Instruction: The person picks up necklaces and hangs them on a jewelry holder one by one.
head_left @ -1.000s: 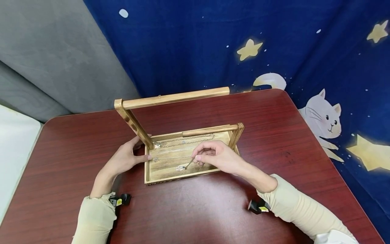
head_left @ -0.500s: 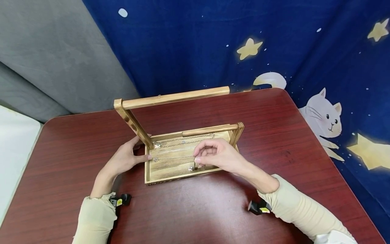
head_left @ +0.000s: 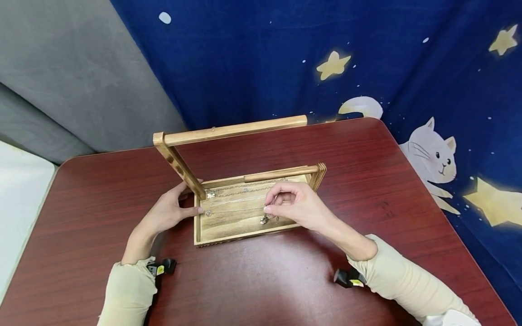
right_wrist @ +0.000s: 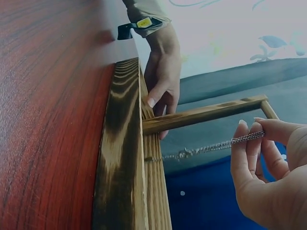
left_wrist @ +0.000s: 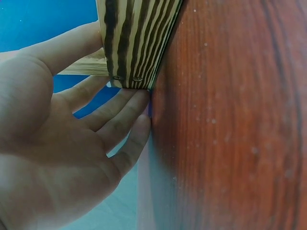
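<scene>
A long wooden tray [head_left: 228, 237] stands on the table, with thin chains lying inside it. My left hand [head_left: 165, 209] grips the tray's left end, its thumb on the rim and fingers at the outer side, as the left wrist view also shows. Above the tray's right half, my right hand [head_left: 299, 206] pinches a silver chain necklace [right_wrist: 211, 147] between thumb and fingertips. The necklace hangs doubled toward the tray, a small shiny pendant [head_left: 264, 220] at its lower end in the head view. Part of the tray lies hidden behind my right hand.
A tall wooden post [head_left: 179, 168] at the tray's left end carries a high bar [head_left: 232, 131]. On the right, a shorter post [head_left: 317, 180] carries a low bar [head_left: 281, 174]. A dark red table [head_left: 253, 280] lies beneath; a blue curtain [head_left: 253, 59] hangs behind.
My right hand has shifted slightly right, drawing the necklace along. The pendant has swung from the tray's front middle to beneath my fingers. My left hand stays in place.
</scene>
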Available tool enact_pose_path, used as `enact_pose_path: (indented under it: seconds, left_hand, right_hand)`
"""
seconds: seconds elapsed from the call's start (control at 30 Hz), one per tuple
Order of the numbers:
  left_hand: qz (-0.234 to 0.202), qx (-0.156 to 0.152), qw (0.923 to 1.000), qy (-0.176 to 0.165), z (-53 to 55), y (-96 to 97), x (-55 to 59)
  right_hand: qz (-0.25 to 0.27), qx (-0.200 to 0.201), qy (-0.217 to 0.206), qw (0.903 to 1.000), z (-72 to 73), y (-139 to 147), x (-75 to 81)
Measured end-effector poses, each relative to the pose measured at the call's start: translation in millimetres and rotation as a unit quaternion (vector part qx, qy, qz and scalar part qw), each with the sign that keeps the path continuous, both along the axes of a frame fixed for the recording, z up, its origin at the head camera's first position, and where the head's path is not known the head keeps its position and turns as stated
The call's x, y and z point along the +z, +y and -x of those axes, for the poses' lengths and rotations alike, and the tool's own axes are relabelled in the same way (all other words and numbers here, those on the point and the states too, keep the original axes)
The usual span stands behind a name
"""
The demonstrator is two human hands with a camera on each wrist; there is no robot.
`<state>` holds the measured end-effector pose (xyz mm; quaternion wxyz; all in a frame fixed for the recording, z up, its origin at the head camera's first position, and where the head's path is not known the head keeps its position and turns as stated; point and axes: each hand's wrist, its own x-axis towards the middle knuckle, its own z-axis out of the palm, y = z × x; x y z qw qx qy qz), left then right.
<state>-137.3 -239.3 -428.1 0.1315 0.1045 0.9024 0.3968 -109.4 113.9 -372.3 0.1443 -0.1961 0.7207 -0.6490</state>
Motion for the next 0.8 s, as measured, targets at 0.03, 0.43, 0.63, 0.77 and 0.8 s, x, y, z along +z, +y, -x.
enact_pose_path:
  seconds: [0.03,0.43,0.63,0.77,0.8]
  left_hand:
    - [0.0,0.0,1.0,0.0,0.0,0.1,0.0]
    - [0.003,0.0,1.0,0.002,0.0,0.2,1.1]
    - [0.004,0.0,1.0,-0.003,-0.7,0.2,2.8]
    - [0.001,0.001,1.0,-0.006,-1.2,0.5,3.0]
    - [0.002,0.001,1.0,-0.004,-1.3,0.5,2.9]
  right_hand:
    - [-0.002,-0.003,0.002,1.0,-0.2,1,0.1]
    - [0.014,-0.005,-0.019,0.9997,-3.0,10,9.5]
    - [0.025,0.009,-0.028,0.9993,-4.1,16,12.9]
    - [0.024,0.009,-0.03,0.9992,-5.6,20,15.4]
    - [0.024,0.008,-0.029,0.9993,-5.8,21,16.0]
